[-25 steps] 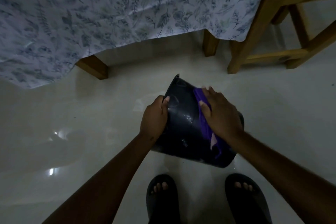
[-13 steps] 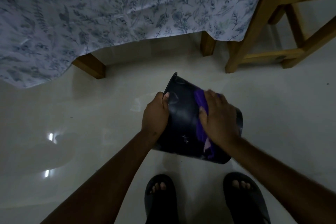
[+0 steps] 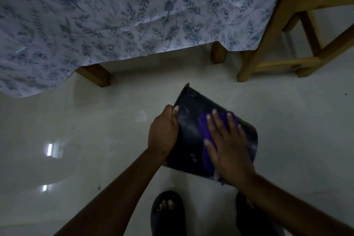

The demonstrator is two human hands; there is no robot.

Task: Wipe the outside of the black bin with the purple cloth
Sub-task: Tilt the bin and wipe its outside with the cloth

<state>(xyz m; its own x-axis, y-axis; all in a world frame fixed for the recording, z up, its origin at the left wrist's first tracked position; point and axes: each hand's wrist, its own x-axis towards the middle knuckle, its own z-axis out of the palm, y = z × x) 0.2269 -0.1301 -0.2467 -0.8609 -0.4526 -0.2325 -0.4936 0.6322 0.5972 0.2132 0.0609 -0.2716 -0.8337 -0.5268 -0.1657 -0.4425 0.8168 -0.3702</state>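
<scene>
The black bin point(image 3: 188, 136) is tipped on its side above the pale floor, just in front of my feet. My left hand point(image 3: 162, 132) grips its left edge, thumb on the outer wall. My right hand point(image 3: 228, 145) lies flat with fingers spread on the purple cloth point(image 3: 204, 128), pressing it against the bin's outer wall. Most of the cloth is hidden under that hand; a strip shows beside the fingers and near the wrist.
A table with a blue floral cloth point(image 3: 124, 15) hangs over wooden legs point(image 3: 95, 74) just beyond the bin. A wooden chair frame point(image 3: 277, 48) stands at the back right. My feet in dark sandals point(image 3: 168, 212) stand on the glossy floor below the bin.
My right hand has flattened and slid with the cloth across the bin's wall toward the right. The left hand keeps its grip on the edge.
</scene>
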